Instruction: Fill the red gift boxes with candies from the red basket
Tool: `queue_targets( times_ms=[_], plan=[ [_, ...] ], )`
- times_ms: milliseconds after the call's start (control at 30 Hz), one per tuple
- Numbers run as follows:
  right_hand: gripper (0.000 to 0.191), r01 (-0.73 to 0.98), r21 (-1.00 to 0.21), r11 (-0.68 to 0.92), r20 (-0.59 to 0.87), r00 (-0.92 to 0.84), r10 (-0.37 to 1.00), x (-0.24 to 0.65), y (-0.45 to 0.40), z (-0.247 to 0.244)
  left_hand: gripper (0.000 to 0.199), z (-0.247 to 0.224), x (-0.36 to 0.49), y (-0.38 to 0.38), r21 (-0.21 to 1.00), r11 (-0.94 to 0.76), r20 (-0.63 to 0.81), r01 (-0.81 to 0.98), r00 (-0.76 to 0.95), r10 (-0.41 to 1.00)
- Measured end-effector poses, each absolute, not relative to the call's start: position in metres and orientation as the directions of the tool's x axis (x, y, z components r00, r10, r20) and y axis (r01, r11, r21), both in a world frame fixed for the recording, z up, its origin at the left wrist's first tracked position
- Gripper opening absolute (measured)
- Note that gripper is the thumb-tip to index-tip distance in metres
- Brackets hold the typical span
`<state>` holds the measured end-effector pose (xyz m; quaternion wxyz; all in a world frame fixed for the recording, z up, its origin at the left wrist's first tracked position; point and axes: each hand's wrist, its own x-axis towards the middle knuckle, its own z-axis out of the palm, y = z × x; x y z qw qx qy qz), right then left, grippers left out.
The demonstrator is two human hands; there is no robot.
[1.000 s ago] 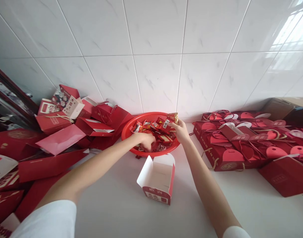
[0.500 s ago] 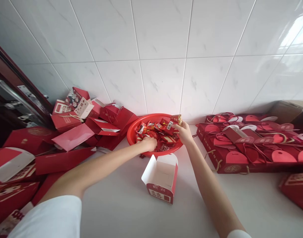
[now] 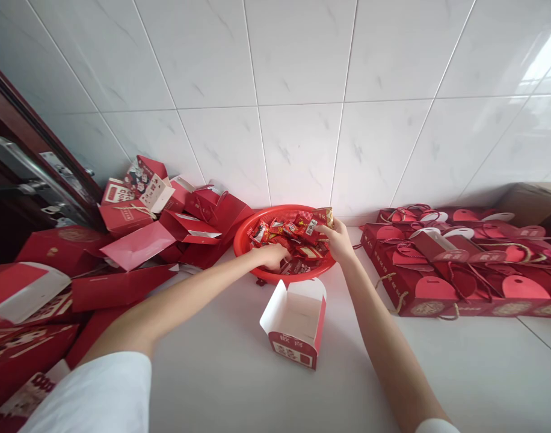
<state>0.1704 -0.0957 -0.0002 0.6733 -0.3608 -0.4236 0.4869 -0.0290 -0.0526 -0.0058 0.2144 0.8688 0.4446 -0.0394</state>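
A round red plastic basket stands against the tiled wall, filled with small red snack packets. My left hand is down among them on the near left side, its fingers curled and their tips hidden. At the basket's right rim, my right hand pinches a red-and-gold snack packet between thumb and fingers. In front of the basket stands an open red gift box, white inside, with its flaps raised; its visible inside holds nothing.
Red cardboard boxes lie heaped on the left, near a dark door with a metal handle. Closed red gift boxes with cord handles stand in rows on the right. Behind them is a brown carton.
My left hand has shifted slightly up within the basket, over the packets. My right hand keeps its packet at the rim. The camera view has turned a little left.
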Motion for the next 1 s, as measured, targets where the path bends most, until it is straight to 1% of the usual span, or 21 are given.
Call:
queue_targets(
  times_ms=[100, 167, 233, 267, 333, 467, 567, 700, 833, 1000],
  plan=[
    [0.027, -0.336, -0.905, 0.259, 0.211, 0.174, 0.962, 0.171, -0.096, 0.001, 0.024, -0.001, -0.034, -0.042, 0.417, -0.499, -0.304, 0.76, 0.633, 0.712],
    [0.027, -0.32, -0.913, 0.255, 0.209, 0.171, 0.963, 0.171, -0.096, 0.001, 0.024, 0.003, -0.04, -0.036, 0.546, -0.452, -0.272, 0.705, 0.66, 0.7],
    [0.026, -0.306, -0.918, 0.251, 0.208, 0.167, 0.964, 0.172, -0.096, 0.0, 0.027, 0.006, -0.045, -0.031, 0.714, -0.361, -0.21, 0.6, 0.675, 0.707],
    [0.026, -0.304, -0.919, 0.252, 0.209, 0.167, 0.964, 0.172, -0.095, 0.0, 0.03, 0.007, -0.048, -0.03, 0.778, -0.315, -0.176, 0.543, 0.67, 0.721],
    [0.025, -0.307, -0.917, 0.256, 0.215, 0.162, 0.963, 0.172, -0.096, 0.001, 0.035, 0.009, -0.052, -0.029, 0.841, -0.252, -0.14, 0.479, 0.642, 0.754],
    [0.025, -0.324, -0.91, 0.258, 0.223, 0.142, 0.965, 0.171, -0.097, 0.002, 0.038, 0.013, -0.053, -0.03, 0.892, -0.171, -0.142, 0.419, 0.618, 0.773],
    [0.028, -0.339, -0.905, 0.258, 0.225, 0.136, 0.965, 0.17, -0.098, 0.003, 0.036, 0.016, -0.05, -0.033, 0.922, -0.159, -0.088, 0.353, 0.591, 0.802],
    [0.032, -0.342, -0.907, 0.247, 0.228, 0.097, 0.969, 0.17, -0.099, 0.003, 0.043, 0.021, -0.046, -0.038, 0.956, -0.139, -0.04, 0.26, 0.581, 0.813],
    [0.029, -0.362, -0.897, 0.253, 0.233, 0.097, 0.968, 0.17, -0.099, 0.004, 0.043, 0.023, -0.045, -0.039, 0.952, -0.145, -0.032, 0.269, 0.56, 0.828],
    [0.029, -0.365, -0.901, 0.234, 0.222, 0.075, 0.972, 0.171, -0.098, 0.003, 0.036, 0.022, -0.041, -0.035, 0.948, -0.154, 0.006, 0.277, 0.47, 0.882]
  ],
)
